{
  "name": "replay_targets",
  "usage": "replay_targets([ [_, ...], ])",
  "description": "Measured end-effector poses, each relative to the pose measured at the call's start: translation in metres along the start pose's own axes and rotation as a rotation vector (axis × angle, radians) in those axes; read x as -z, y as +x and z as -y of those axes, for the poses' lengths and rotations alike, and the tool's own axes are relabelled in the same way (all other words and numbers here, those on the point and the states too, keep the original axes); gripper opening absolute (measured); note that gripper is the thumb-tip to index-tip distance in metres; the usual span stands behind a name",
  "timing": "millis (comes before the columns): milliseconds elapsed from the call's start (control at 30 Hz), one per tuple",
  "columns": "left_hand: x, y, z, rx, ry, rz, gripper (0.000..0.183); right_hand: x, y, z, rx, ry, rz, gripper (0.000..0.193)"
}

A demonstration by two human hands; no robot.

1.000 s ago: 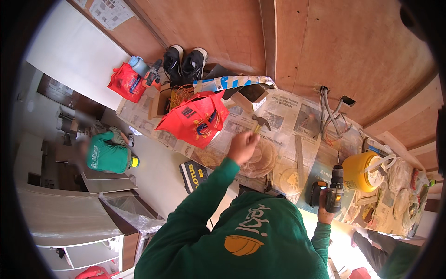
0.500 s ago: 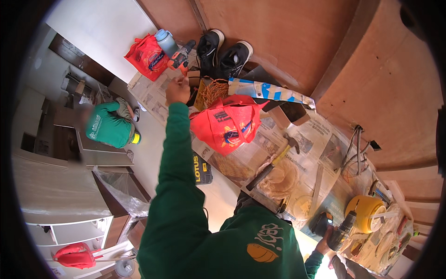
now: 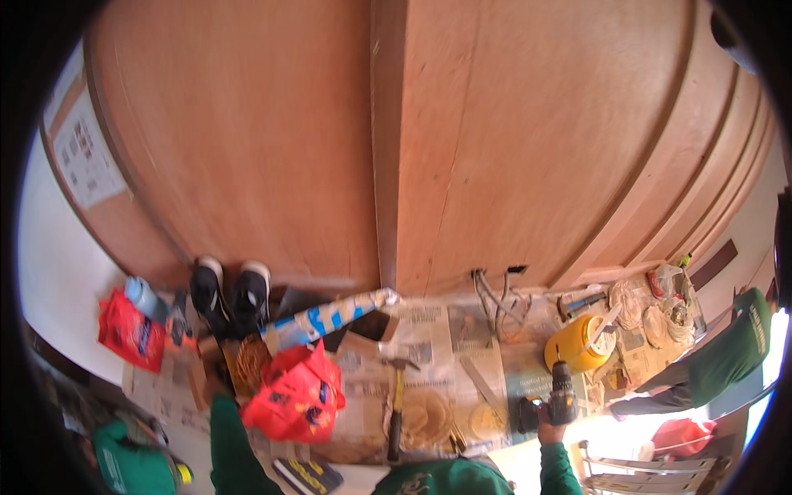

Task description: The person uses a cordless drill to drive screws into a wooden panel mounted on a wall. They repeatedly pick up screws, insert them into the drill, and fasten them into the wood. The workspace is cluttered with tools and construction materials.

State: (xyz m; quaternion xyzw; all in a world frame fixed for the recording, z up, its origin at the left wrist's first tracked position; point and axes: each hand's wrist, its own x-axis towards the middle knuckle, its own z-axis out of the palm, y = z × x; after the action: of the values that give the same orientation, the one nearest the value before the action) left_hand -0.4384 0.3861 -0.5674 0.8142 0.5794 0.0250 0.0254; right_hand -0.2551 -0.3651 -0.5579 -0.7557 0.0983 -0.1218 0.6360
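Observation:
My right hand grips a black cordless drill by its handle, the bit pointing up toward the wall. The drill is close in front of a yellow plastic tub with a stick standing in it. At the left, my left hand reaches in beside a cardboard box and a bundle of orange wire; its fingers are in shadow and hidden. To its right stands a red bag. An orange-and-black power tool is just beyond that hand.
Newspaper covers the worktop along the wooden wall. A claw hammer, black shoes, a blue-and-white wrapped length and wall cables are there. Two people in green are nearby, at lower left and right.
My view has swung up and right toward the wall. My left hand has moved from near the orange-and-black tool to the cardboard box. My right hand still holds the drill.

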Motion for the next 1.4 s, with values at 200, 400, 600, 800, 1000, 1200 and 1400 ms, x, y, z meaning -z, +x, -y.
replay_targets([
  [200,0.01,-0.008,-0.005,0.072,0.073,0.033,0.029,0.013,-0.007,-0.034,0.257,-0.442,0.048,0.034],
  [400,-0.003,0.005,0.004,0.005,0.151,-0.085,0.038,0.011,-0.007,0.001,0.064,-0.268,0.138,0.028],
  [600,0.023,0.003,0.012,0.075,0.046,-0.243,0.029,0.009,-0.01,-0.008,0.106,-0.154,0.062,0.025],
  [800,0.092,-0.021,0.004,0.133,-0.549,-0.45,0.018,0.018,-0.007,-0.024,0.107,-0.124,0.163,0.027],
  [1000,0.125,-0.011,0.043,-0.176,-0.867,-0.744,0.017,0.017,-0.001,-0.028,0.186,-0.145,0.249,0.034],
  [1200,0.206,-0.108,-0.067,-0.001,-1.559,-0.316,0.011,0.023,-0.002,-0.032,0.27,-0.367,0.222,0.032],
  [1400,0.248,-0.176,-0.13,-0.052,-1.508,-0.393,0.01,0.01,-0.003,-0.058,0.143,-0.279,0.188,0.04],
])
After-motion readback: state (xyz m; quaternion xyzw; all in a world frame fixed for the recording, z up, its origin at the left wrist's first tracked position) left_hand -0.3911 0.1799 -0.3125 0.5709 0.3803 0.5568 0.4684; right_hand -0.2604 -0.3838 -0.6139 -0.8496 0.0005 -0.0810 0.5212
